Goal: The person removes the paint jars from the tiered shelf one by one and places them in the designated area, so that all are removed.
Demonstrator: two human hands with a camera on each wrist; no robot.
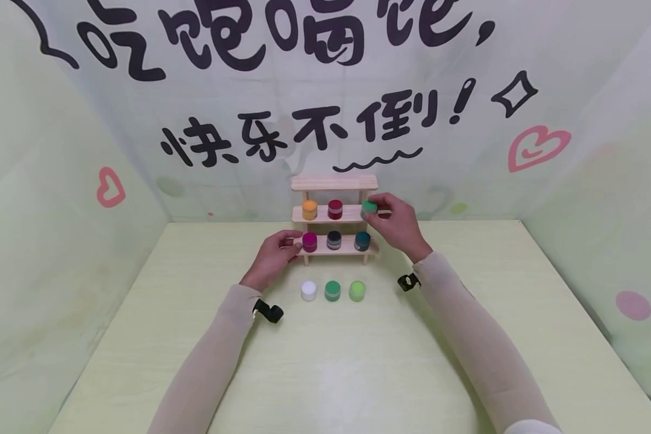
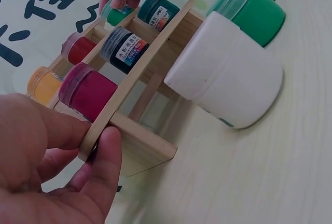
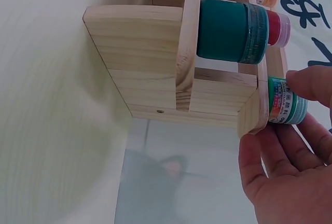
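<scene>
A small wooden tiered rack [image 1: 333, 182] stands against the back wall. My right hand [image 1: 398, 224] holds a green paint jar [image 3: 282, 99] at the right end of the middle shelf, fingers round its side. On that shelf are also an orange jar [image 1: 309, 210] and a red jar [image 1: 334, 209]. The lower shelf carries a magenta jar [image 1: 309, 242], a black jar [image 1: 333, 240] and a dark teal jar [image 1: 362, 241]. My left hand [image 2: 67, 156] pinches the left end of the lower shelf between thumb and fingers, beside the magenta jar.
In front of the rack, a white jar [image 1: 308, 291], a green jar [image 1: 333, 291] and a light green jar [image 1: 357, 291] stand in a row on the pale table [image 1: 336, 355]. Fabric walls with black lettering enclose the table at the back and sides.
</scene>
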